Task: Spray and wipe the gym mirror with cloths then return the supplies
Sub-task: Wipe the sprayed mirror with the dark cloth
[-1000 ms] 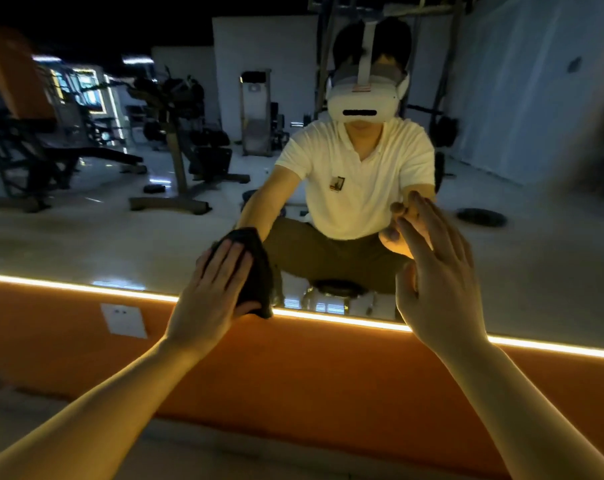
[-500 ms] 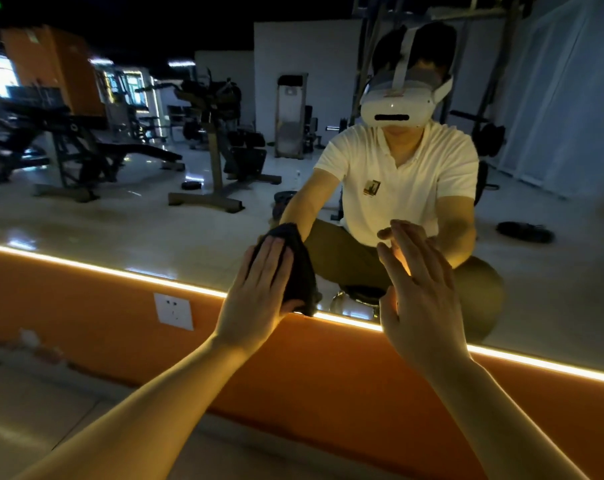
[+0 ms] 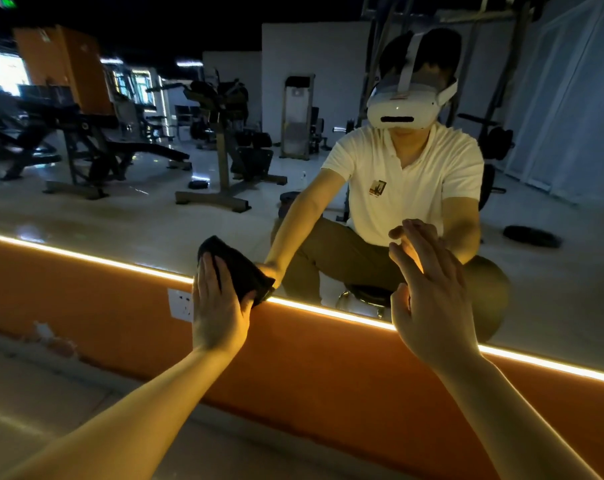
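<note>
**Cloth (image 3: 238,268) low on the mirror (image 3: 138,216), under left hand (image 3: 219,306)**

It is lying just above the lit strip (image 3: 86,259), long axis slanting down-right. Flat fingers (image 3: 209,275) are pressing it to the mirror (thumb alongside its lower edge). The right hand (image 3: 428,299), splayed and empty, is reaching toward the mirror well apart.

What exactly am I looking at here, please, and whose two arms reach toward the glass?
No machine here: a person wears a camera on the head, so the single picture looks forward and down from there. The arms are their own. The figure facing you is their reflection in the gym mirror, headset included. The left hand presses a dark cloth against the mirror's lower edge, just above the glowing light strip and orange wall. The right hand is open and holds nothing; whether it touches the glass I cannot tell.
</note>
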The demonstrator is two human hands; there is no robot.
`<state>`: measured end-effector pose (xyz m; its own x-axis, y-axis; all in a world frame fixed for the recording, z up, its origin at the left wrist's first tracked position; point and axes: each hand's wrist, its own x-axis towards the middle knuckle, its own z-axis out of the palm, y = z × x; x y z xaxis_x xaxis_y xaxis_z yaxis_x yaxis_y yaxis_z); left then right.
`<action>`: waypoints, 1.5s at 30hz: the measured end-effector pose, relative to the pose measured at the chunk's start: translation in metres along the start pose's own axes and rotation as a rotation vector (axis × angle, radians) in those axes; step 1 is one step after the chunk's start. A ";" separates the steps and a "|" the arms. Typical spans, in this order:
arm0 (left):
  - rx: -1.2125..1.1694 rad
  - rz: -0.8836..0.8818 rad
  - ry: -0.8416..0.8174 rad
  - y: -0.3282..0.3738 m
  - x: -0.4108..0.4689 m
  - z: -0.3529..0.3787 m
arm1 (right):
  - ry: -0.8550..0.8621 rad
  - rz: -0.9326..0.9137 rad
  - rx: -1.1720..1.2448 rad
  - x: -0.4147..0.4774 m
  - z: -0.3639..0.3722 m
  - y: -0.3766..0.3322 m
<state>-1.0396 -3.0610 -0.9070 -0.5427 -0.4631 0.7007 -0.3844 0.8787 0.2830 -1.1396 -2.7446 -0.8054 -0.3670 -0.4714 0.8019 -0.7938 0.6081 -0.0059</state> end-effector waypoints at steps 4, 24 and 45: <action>-0.102 -0.114 -0.064 0.030 -0.008 0.001 | -0.044 0.014 -0.004 0.003 -0.011 -0.003; 0.018 0.604 0.017 0.153 -0.013 0.007 | -0.034 0.248 -0.220 -0.051 -0.099 0.101; 0.008 0.981 0.075 0.436 -0.057 0.043 | 0.124 0.436 -0.173 -0.090 -0.196 0.224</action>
<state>-1.2081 -2.6566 -0.8514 -0.5752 0.4805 0.6620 0.2064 0.8683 -0.4510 -1.1894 -2.4414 -0.7618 -0.5785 -0.0760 0.8121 -0.4830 0.8342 -0.2660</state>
